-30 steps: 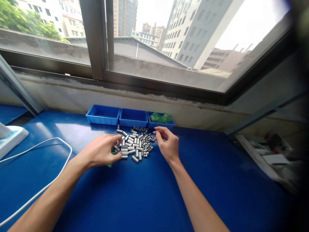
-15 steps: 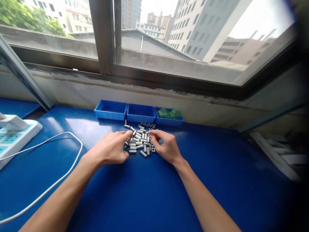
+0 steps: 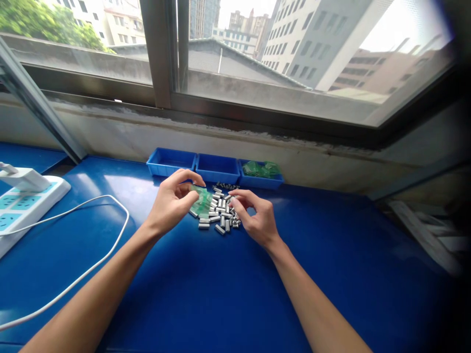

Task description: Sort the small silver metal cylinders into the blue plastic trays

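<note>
My left hand (image 3: 172, 198) is at the left side of a pile of small silver metal cylinders (image 3: 215, 219). A translucent green plastic bag (image 3: 202, 203) lies against its thumb and curled fingers, over part of the pile. The hand seems to grip the bag's near edge, though the contact is partly hidden. My right hand (image 3: 255, 213) is over the pile's right side, thumb and index fingertips pinched close together. Whatever may be between them is too small to make out. Tiny metal parts (image 3: 236, 221) lie beneath it, and small screw-like pieces (image 3: 228, 186) lie behind the pile.
Three blue bins stand in a row by the wall: the left bin (image 3: 162, 169), the middle bin (image 3: 217, 176) and the right bin (image 3: 257, 182), which holds green bags (image 3: 263, 169). At left are a white power strip (image 3: 47, 198) and a white cable (image 3: 110, 247).
My left hand has moved up and turned, and the green bag, mostly hidden before, now shows over the cylinders. My right hand stays pinched at the pile's right side. The view has shifted slightly.
</note>
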### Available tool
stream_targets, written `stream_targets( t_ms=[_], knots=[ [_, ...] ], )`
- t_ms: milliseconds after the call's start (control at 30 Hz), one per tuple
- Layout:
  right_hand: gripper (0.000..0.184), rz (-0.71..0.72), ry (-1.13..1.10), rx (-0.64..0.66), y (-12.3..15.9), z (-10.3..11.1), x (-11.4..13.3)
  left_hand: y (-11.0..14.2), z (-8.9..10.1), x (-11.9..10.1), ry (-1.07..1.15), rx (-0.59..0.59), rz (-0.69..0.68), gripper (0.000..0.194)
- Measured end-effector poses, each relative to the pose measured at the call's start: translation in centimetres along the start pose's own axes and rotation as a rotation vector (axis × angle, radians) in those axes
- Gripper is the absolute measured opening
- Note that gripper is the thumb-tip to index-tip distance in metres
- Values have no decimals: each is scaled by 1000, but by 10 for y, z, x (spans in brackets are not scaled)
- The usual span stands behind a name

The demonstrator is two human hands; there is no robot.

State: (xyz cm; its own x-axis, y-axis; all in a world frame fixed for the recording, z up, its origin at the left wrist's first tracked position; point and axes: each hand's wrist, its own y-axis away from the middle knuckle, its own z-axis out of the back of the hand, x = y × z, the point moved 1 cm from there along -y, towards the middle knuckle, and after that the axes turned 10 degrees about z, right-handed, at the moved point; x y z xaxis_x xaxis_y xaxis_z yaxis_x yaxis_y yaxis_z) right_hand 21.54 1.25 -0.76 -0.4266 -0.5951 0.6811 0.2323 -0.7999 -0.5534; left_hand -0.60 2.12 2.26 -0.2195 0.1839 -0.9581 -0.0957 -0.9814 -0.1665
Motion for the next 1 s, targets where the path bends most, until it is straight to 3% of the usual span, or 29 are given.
stream_targets(
  t_ms=[100, 200, 400, 600, 733, 833, 1000],
  knots=[
    [35, -163, -359, 90, -2, -3, 5, 0, -7, 4, 148, 109, 84, 27],
    [33, -256, -516, 119, -3, -6, 5, 1, -11, 8, 176, 180, 107, 31],
    [31, -329, -595, 74, -3, -7, -3, 2, -15, 12, 194, 257, 121, 34],
    [41, -365, -623, 170, -1, -7, -4, 3, -18, 17, 140, 262, 105, 34],
    [43, -325, -541, 65, -2, -6, -6, 1, -18, 20, 71, 226, 152, 36],
    [43, -292, -494, 5, -3, -5, -8, 1, -19, 21, 52, 266, 168, 43],
    [33, -276, -444, -25, -3, -5, -9, 2, -23, 23, 44, 246, 141, 35]
  ],
)
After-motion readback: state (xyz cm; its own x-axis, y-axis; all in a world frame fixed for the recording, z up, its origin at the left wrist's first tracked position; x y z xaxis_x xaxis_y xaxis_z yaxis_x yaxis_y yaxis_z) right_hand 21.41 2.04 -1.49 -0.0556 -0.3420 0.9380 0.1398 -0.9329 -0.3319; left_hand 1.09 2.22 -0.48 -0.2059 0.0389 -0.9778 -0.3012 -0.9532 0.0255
